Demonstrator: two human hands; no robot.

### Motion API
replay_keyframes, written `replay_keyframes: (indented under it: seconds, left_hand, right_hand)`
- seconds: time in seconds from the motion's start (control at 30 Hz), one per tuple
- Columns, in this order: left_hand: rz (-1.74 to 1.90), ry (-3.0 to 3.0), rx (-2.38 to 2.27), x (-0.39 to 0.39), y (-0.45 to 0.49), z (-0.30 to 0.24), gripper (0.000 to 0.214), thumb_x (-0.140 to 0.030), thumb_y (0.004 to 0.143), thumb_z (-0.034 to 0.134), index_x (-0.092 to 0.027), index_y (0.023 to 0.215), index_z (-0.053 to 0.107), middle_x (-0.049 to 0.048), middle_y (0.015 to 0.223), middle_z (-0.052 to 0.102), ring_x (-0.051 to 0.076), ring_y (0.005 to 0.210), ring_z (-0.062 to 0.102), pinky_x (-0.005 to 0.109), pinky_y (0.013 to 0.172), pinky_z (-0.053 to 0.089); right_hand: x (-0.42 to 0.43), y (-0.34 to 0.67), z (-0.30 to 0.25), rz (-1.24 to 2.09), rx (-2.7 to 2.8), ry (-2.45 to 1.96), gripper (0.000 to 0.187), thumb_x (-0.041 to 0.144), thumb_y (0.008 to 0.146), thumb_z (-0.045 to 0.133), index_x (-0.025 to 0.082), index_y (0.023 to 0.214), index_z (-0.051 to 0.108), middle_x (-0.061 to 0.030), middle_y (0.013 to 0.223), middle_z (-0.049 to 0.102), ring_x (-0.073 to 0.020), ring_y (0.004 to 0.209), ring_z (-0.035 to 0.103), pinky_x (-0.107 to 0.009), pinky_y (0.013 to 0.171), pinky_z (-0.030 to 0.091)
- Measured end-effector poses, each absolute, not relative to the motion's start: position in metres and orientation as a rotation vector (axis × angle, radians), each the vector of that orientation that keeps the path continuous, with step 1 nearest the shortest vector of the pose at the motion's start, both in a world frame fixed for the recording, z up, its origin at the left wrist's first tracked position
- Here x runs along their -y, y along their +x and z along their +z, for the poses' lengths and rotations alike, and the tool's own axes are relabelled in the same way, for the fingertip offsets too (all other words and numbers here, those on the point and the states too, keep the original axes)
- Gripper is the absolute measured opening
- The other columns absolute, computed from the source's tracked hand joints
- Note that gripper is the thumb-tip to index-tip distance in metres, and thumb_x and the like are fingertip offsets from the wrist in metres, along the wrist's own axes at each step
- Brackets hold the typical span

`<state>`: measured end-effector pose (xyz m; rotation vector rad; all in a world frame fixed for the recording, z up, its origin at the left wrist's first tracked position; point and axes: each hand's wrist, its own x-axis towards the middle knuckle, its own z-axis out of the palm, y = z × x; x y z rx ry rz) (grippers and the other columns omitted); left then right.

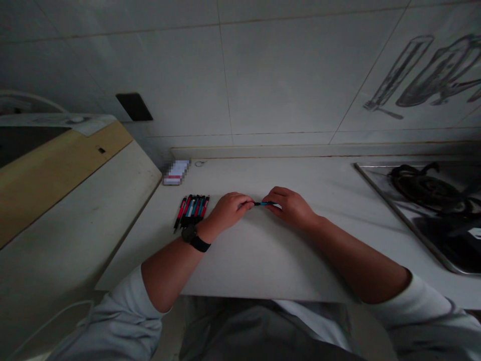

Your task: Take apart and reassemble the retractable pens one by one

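Observation:
Between my two hands a slim blue and black pen point(266, 203) lies level, just over the white countertop. My left hand point(232, 209) pinches its black end between thumb and fingers. Around the blue end, the fingers of my right hand point(289, 206) are closed, covering part of it. A row of several pens point(192, 210) in red, blue and black rests on the counter to the left of my left hand. The wrist with the black watch point(195, 237) is close to their lower ends, partly in front of them.
A gas stove point(436, 210) is set into the counter at the right. A small pixelated packet point(176, 172) and a ring-like item point(200, 163) lie at the back left. A white cabinet or appliance point(86, 210) borders the left side, and a tiled wall point(278, 80) stands behind.

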<state>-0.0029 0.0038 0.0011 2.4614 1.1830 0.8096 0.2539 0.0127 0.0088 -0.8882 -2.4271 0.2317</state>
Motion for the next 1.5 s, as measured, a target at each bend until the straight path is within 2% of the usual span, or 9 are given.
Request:
replay_keyframes:
  seconds: [0.23,0.43,0.6,0.7,0.87,0.97,1.13,1.37,1.5]
  left_hand:
    - [0.822,2.439,-1.211,-0.003,-0.003,0.001,0.016,-0.026,0.102,0.061,-0.023,0.104,0.076,0.0037,0.096,0.078,0.02,0.093,0.07,0.035,0.088,0.053]
    - [0.923,2.474,-1.197,-0.001,-0.003,0.002,0.011,-0.028,0.098,0.068,-0.024,0.105,0.076,0.0036,0.1,0.078,0.021,0.096,0.07,0.038,0.091,0.053]
    - [0.943,2.462,-1.204,-0.001,-0.004,0.002,0.01,-0.026,0.096,0.071,-0.023,0.105,0.074,0.0027,0.101,0.078,0.021,0.097,0.069,0.038,0.091,0.053]
    - [0.95,2.462,-1.193,-0.002,-0.004,0.002,0.009,-0.026,0.096,0.071,-0.023,0.104,0.075,0.0027,0.099,0.078,0.021,0.096,0.069,0.037,0.09,0.053]
    - [0.938,2.477,-1.176,-0.002,-0.004,0.002,0.009,-0.028,0.096,0.071,-0.024,0.104,0.075,0.0026,0.098,0.078,0.021,0.095,0.069,0.037,0.089,0.053]
    - [0.94,2.486,-1.175,-0.002,-0.004,0.003,0.01,-0.028,0.096,0.071,-0.024,0.104,0.075,0.0029,0.099,0.078,0.02,0.095,0.069,0.037,0.09,0.052]
    - [0.937,2.507,-1.19,-0.001,-0.003,0.005,0.008,-0.027,0.096,0.071,-0.023,0.102,0.076,0.0031,0.097,0.078,0.02,0.093,0.07,0.037,0.088,0.053]
    - [0.97,2.503,-1.163,-0.002,-0.004,0.004,0.009,-0.027,0.096,0.072,-0.023,0.102,0.076,0.0031,0.096,0.078,0.02,0.092,0.07,0.037,0.087,0.053]
    - [0.958,2.509,-1.181,-0.001,-0.004,0.005,0.008,-0.027,0.096,0.071,-0.023,0.102,0.076,0.003,0.096,0.078,0.02,0.092,0.07,0.037,0.086,0.053]
  right_hand:
    - [-0.011,0.251,0.007,0.234,2.424,-0.878,0.028,0.033,0.105,0.052,0.023,0.112,0.077,-0.0115,0.105,0.072,-0.0229,0.093,0.067,-0.034,0.085,0.053]
    - [-0.012,0.249,0.003,0.311,2.421,-0.91,0.033,0.032,0.107,0.045,0.022,0.115,0.075,-0.0104,0.101,0.073,-0.0221,0.09,0.069,-0.034,0.082,0.053]
    - [-0.012,0.249,0.0,0.367,2.395,-0.959,0.027,0.03,0.103,0.054,0.021,0.123,0.068,-0.0109,0.11,0.073,-0.0225,0.095,0.069,-0.033,0.086,0.052]
    - [-0.011,0.25,0.002,0.362,2.39,-0.996,0.021,0.028,0.098,0.06,0.021,0.116,0.068,-0.0092,0.104,0.073,-0.0215,0.089,0.068,-0.032,0.081,0.051]
    - [-0.009,0.249,0.006,0.335,2.436,-1.033,0.02,0.031,0.102,0.053,0.02,0.104,0.071,-0.0083,0.095,0.074,-0.0218,0.084,0.067,-0.032,0.077,0.048]
    - [-0.008,0.248,0.006,0.329,2.478,-1.024,0.026,0.034,0.105,0.048,0.021,0.105,0.071,-0.009,0.097,0.075,-0.0219,0.087,0.068,-0.032,0.079,0.047]
    - [-0.008,0.25,0.005,0.299,2.44,-1.067,0.019,0.031,0.099,0.058,0.02,0.111,0.066,-0.0076,0.099,0.073,-0.0204,0.085,0.065,-0.03,0.078,0.045]
    - [-0.006,0.248,0.011,0.274,2.506,-1.054,0.031,0.036,0.107,0.044,0.019,0.102,0.07,-0.0093,0.093,0.073,-0.0212,0.086,0.065,-0.031,0.078,0.044]
    - [-0.007,0.249,0.01,0.267,2.458,-1.073,0.021,0.035,0.101,0.057,0.02,0.11,0.068,-0.0078,0.098,0.074,-0.0206,0.085,0.065,-0.03,0.078,0.044]
